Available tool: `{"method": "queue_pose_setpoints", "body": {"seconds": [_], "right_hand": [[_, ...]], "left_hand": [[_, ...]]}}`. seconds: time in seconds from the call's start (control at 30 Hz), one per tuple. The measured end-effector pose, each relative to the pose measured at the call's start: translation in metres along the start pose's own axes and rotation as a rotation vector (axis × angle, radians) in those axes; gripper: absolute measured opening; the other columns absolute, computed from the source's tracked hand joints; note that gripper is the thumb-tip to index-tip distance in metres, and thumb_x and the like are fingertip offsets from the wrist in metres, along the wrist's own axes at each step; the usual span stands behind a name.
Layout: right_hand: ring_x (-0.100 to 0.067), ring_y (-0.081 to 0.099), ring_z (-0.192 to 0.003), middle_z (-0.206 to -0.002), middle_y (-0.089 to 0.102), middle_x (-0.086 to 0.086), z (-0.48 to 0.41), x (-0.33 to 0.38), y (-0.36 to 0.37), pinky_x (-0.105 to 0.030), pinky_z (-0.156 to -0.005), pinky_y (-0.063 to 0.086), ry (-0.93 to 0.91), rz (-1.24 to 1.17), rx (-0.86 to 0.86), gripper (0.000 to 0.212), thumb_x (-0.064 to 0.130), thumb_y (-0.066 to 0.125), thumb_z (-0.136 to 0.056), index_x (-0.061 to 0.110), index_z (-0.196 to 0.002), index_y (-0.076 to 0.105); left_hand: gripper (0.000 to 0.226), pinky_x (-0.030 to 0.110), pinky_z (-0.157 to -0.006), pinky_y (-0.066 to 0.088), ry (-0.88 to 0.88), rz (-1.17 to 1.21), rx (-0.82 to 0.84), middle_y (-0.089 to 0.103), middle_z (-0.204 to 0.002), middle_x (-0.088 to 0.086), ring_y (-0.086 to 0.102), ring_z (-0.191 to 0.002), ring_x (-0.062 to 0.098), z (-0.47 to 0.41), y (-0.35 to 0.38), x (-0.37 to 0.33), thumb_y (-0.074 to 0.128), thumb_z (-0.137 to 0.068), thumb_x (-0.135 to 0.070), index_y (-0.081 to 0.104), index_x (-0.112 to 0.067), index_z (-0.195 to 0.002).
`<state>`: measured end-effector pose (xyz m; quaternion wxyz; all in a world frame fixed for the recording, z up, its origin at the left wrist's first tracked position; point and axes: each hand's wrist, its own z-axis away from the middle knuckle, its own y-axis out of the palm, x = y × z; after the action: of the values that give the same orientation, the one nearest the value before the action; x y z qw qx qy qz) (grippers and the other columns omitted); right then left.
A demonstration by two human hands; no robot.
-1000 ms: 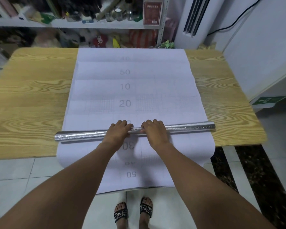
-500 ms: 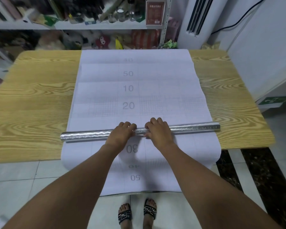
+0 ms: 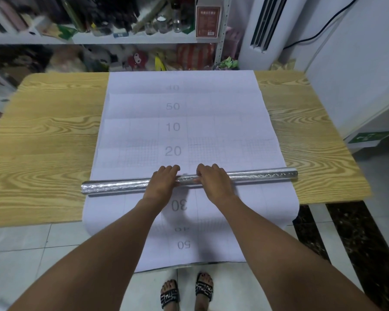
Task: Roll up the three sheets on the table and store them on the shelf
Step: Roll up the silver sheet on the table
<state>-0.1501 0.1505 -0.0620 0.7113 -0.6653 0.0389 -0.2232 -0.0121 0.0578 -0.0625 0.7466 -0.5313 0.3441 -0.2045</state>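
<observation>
A long silver roll (image 3: 117, 186) lies crosswise on a white gridded sheet (image 3: 222, 122) printed with numbers. The sheet runs down the middle of the wooden table (image 3: 43, 142) and hangs over its near edge. My left hand (image 3: 162, 182) and my right hand (image 3: 213, 180) rest side by side on the roll's middle, palms down, with the fingers curled over its far side. The roll's two ends stick out past the sheet's edges. Whether more sheets lie under the white one is hidden.
A white shelf (image 3: 133, 38) crowded with bottles, boxes and soft toys stands behind the table's far edge. A tall white air conditioner (image 3: 263, 30) is at the back right, a white wall at the right. My sandalled feet (image 3: 186, 292) stand on the tiled floor.
Both hands and the silver roll have moved a little away from me, toward the printed 20. The printed 30 behind my hands now shows in full.
</observation>
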Motion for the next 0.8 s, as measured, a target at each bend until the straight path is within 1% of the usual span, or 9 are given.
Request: {"method": "queue_pose_setpoints", "body": {"seconds": [0.07, 0.17, 0.23, 0.33, 0.4, 0.5, 0.6, 0.7, 0.8], "right_hand": [[-0.024, 0.052, -0.1, -0.098, 0.063, -0.004, 0.0, 0.0, -0.001, -0.029, -0.076, 0.034, -0.019, -0.01, -0.003, 0.01, 0.016, 0.052, -0.097, 0.013, -0.105, 0.056], [-0.024, 0.047, -0.112, -0.117, 0.057, -0.002, 0.002, -0.002, 0.001, -0.031, -0.087, 0.036, -0.067, 0.033, -0.019, 0.019, 0.019, 0.052, -0.096, 0.013, -0.111, 0.062], [-0.026, 0.045, -0.116, -0.125, 0.053, -0.002, 0.005, -0.003, 0.002, -0.034, -0.09, 0.037, -0.075, 0.044, -0.018, 0.026, 0.028, 0.059, -0.092, 0.014, -0.114, 0.064], [-0.021, 0.045, -0.113, -0.123, 0.051, 0.0, 0.006, -0.003, 0.001, -0.032, -0.091, 0.034, -0.064, 0.062, 0.044, 0.034, 0.038, 0.059, -0.09, 0.02, -0.119, 0.06], [-0.019, 0.045, -0.113, -0.121, 0.053, 0.001, 0.006, -0.003, 0.0, -0.03, -0.091, 0.033, -0.05, 0.069, 0.058, 0.033, 0.035, 0.057, -0.093, 0.022, -0.123, 0.057], [-0.02, 0.047, -0.115, -0.121, 0.057, -0.001, 0.006, 0.0, -0.002, -0.031, -0.093, 0.034, -0.016, 0.027, 0.045, 0.036, 0.03, 0.054, -0.096, 0.02, -0.13, 0.051], [-0.023, 0.051, -0.109, -0.111, 0.062, -0.001, 0.008, 0.001, -0.007, -0.03, -0.085, 0.035, 0.008, -0.014, 0.012, 0.031, 0.013, 0.055, -0.093, 0.018, -0.123, 0.05], [-0.024, 0.051, -0.101, -0.103, 0.065, -0.002, 0.01, 0.001, -0.012, -0.029, -0.076, 0.034, 0.034, -0.01, 0.061, 0.032, -0.004, 0.051, -0.086, 0.014, -0.112, 0.052], [-0.024, 0.05, -0.103, -0.107, 0.064, -0.002, 0.009, 0.002, -0.01, -0.028, -0.078, 0.034, 0.034, 0.012, 0.092, 0.04, -0.007, 0.051, -0.083, 0.016, -0.115, 0.052]], "left_hand": [[0.039, 0.029, -0.086, 0.035, 0.001, 0.018, -0.009, 0.057, -0.116, 0.006, 0.048, -0.106, 0.024, 0.001, -0.001, 0.001, 0.051, -0.091, -0.004, 0.042, -0.013, -0.128], [0.032, 0.029, -0.079, 0.035, -0.008, 0.041, -0.026, 0.06, -0.106, 0.01, 0.05, -0.096, 0.025, 0.003, -0.003, 0.0, 0.048, -0.093, -0.005, 0.043, -0.011, -0.124], [0.028, 0.029, -0.074, 0.034, -0.03, 0.051, -0.042, 0.06, -0.102, 0.013, 0.049, -0.086, 0.026, 0.004, -0.006, -0.001, 0.048, -0.095, -0.01, 0.043, -0.01, -0.122], [0.026, 0.028, -0.072, 0.032, -0.041, 0.065, -0.057, 0.061, -0.1, 0.014, 0.052, -0.09, 0.029, 0.005, -0.008, -0.001, 0.048, -0.096, -0.011, 0.043, -0.011, -0.121], [0.025, 0.027, -0.073, 0.032, -0.035, 0.065, -0.058, 0.06, -0.097, 0.012, 0.05, -0.09, 0.028, 0.008, -0.009, -0.002, 0.048, -0.095, -0.008, 0.043, -0.013, -0.119], [0.021, 0.026, -0.074, 0.025, -0.012, 0.005, -0.06, 0.056, -0.092, 0.006, 0.038, -0.082, 0.021, 0.01, -0.009, -0.001, 0.044, -0.092, -0.005, 0.043, -0.015, -0.11], [0.014, 0.026, -0.073, 0.024, 0.035, -0.004, -0.058, 0.056, -0.095, 0.006, 0.041, -0.084, 0.021, 0.008, -0.004, 0.004, 0.048, -0.093, -0.01, 0.049, -0.012, -0.106], [0.029, 0.031, -0.077, 0.031, 0.073, 0.017, -0.038, 0.054, -0.106, 0.011, 0.048, -0.099, 0.029, 0.01, -0.002, 0.006, 0.061, -0.088, -0.027, 0.056, -0.008, -0.109], [0.041, 0.036, -0.086, 0.035, 0.085, -0.093, -0.015, 0.049, -0.115, 0.011, 0.045, -0.107, 0.029, 0.013, -0.003, 0.006, 0.068, -0.083, -0.03, 0.055, -0.012, -0.118]]}}
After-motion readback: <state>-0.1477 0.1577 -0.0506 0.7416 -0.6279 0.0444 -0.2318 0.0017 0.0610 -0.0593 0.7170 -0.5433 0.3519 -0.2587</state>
